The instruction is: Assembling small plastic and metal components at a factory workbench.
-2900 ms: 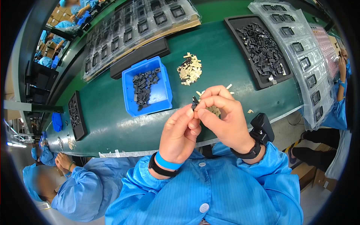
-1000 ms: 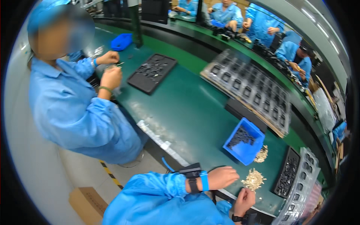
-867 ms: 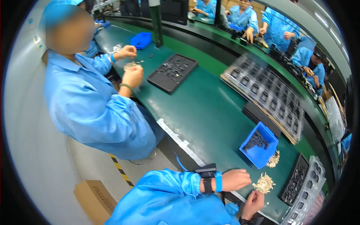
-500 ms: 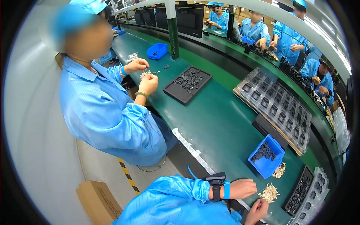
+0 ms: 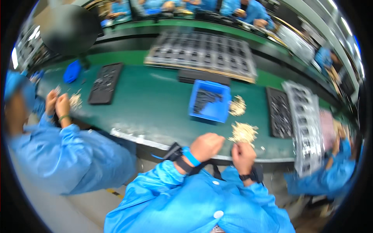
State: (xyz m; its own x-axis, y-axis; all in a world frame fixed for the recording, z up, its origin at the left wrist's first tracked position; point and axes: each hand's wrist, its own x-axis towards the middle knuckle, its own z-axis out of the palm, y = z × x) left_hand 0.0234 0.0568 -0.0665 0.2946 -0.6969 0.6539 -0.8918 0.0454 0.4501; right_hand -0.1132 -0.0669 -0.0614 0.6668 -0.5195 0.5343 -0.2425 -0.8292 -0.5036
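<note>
Both my hands are at the table's near edge beside a loose pile of small cream-coloured pieces [image 5: 243,132]. My left hand [image 5: 208,147] is left of the pile, its fingers curled in; what they hold, if anything, is hidden. Against the pile's near side, my right hand [image 5: 244,157] has its fingertips pinched together, and I cannot make out anything between them. A smaller heap of the same pieces [image 5: 237,106] lies just beyond. Next to that heap stands a blue bin [image 5: 220,111] with small black parts inside.
Right of the pile is a black tray [image 5: 280,134] of dark parts, then a clear moulded tray [image 5: 307,136]. Stacked clear trays [image 5: 202,54] with black parts stand at the back. Co-workers sit at both sides; another black tray [image 5: 99,99] lies left on the green table [image 5: 155,105].
My view has swung right, so the bin and piles now appear nearer the middle and the co-worker at far left. My hands remain close to the cream-coloured pile.
</note>
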